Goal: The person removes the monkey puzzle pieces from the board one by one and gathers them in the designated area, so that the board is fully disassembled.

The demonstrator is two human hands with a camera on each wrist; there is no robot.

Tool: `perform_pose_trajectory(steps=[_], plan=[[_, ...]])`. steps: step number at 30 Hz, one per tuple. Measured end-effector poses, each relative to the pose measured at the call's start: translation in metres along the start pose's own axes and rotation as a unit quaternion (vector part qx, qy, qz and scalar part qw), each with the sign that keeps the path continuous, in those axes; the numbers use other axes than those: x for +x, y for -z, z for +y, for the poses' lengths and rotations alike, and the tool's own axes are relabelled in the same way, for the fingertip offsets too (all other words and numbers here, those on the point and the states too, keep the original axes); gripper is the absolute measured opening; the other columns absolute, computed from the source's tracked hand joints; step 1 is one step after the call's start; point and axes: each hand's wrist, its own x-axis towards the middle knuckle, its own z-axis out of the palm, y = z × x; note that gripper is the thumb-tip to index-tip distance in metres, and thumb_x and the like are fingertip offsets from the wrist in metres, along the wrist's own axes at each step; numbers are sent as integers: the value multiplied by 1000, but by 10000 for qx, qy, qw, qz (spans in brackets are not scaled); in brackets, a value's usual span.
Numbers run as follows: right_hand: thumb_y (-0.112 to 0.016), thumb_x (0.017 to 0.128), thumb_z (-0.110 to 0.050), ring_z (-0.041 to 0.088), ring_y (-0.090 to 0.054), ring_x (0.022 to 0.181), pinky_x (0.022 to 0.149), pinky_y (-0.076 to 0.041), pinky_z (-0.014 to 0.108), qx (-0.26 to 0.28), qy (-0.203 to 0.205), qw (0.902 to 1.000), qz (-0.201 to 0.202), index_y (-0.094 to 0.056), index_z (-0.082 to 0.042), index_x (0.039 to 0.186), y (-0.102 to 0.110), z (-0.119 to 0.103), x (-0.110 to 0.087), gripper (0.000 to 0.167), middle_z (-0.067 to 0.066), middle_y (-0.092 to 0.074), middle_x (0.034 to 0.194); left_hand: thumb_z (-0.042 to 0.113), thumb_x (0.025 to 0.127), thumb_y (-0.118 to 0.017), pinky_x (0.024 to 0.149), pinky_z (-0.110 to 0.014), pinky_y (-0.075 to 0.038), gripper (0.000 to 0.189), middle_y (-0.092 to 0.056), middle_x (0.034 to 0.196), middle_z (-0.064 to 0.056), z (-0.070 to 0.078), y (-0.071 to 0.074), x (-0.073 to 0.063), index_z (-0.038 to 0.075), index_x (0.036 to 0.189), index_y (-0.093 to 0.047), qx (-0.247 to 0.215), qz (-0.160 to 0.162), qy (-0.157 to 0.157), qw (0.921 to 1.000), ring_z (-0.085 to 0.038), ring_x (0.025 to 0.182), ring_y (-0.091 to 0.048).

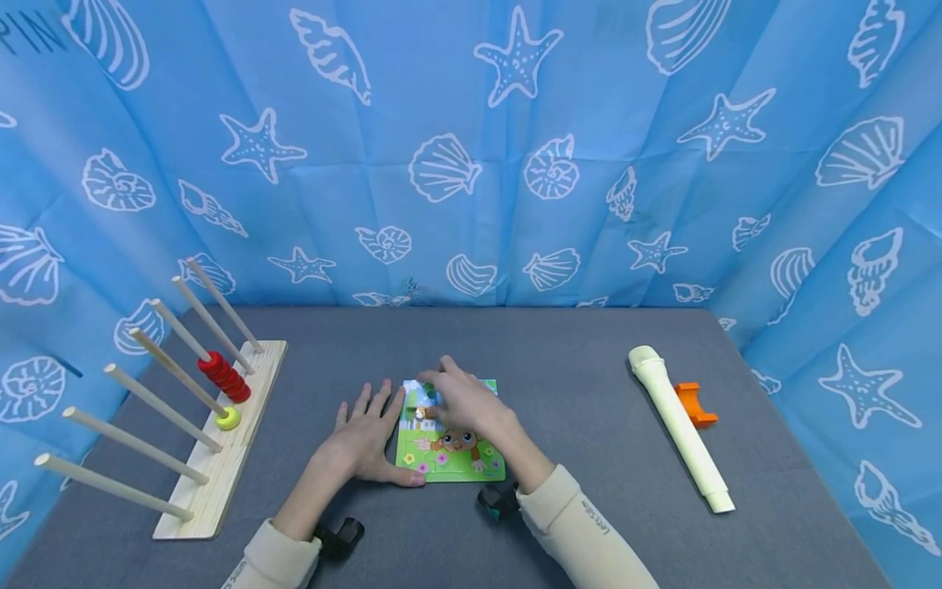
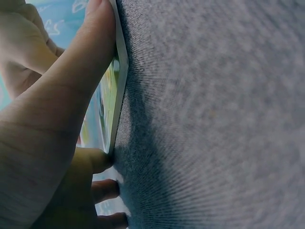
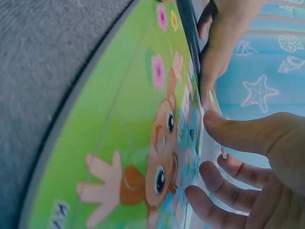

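- The right hand [image 1: 465,401] bends over the upper half of a monkey jigsaw puzzle [image 1: 450,460], thumb and fingers apart in the right wrist view. A thin pale edge shows beside the thumb; we cannot tell whether the hand pinches a piece.
- The left hand [image 1: 368,446] grasps nothing, its fingers spread on the grey worktop [image 1: 574,368] and its thumb on the puzzle's near left corner, apparently as a brace.
- The lower half, with monkey face, arms and flowers on green, looks assembled, and we judge the work well advanced. What is left, in our reading, is the blue upper part; the right hand covers much of it, so we cannot count pieces to fit.
- The puzzle lies directly under the right hand and against the left hand's thumb, midway between the worktop's left and right edges.
- Toward the worktop's right edge, well apart from both hands, we see a cream microphone-shaped stick [image 1: 680,429] and an orange bracket [image 1: 694,406] just beside it.
- Along the left edge stands a wooden peg rack [image 1: 234,451], with red rings [image 1: 224,378] on one peg and a yellow ring [image 1: 228,420] on the next.
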Motion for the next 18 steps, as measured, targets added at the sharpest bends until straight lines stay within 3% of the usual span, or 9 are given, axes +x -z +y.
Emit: perform_pose_trajectory(steps=[4,10,18], plan=[[-69,99,-19,24,-62,102,82,-55,40,23,23,9999,107,-57,-14,145,7,5,-4,48,14,-54,133,75,68,-81,119,-77,-13,136,-8,172,-23,0,0,1,8,165,-13,-12,4,18,10000,-51,157,-5],[-68,99,-16,19,-53,81,61,-41,31,126,-169,9995,236,-58,-16,144,20,21,-11,46,13,-54,129,74,66,-83,118,-78,-14,137,-11,171,-25,3,2,-2,5,164,-15,-94,33,1,10000,-53,157,-8],[-68,99,-17,19,-54,88,65,-40,32,-15,-397,9987,328,-57,-17,145,36,45,-19,48,12,-53,133,75,65,-83,119,-76,-15,138,-12,171,-24,2,3,0,7,164,-16,-117,35,68,9999,-52,157,-9]])
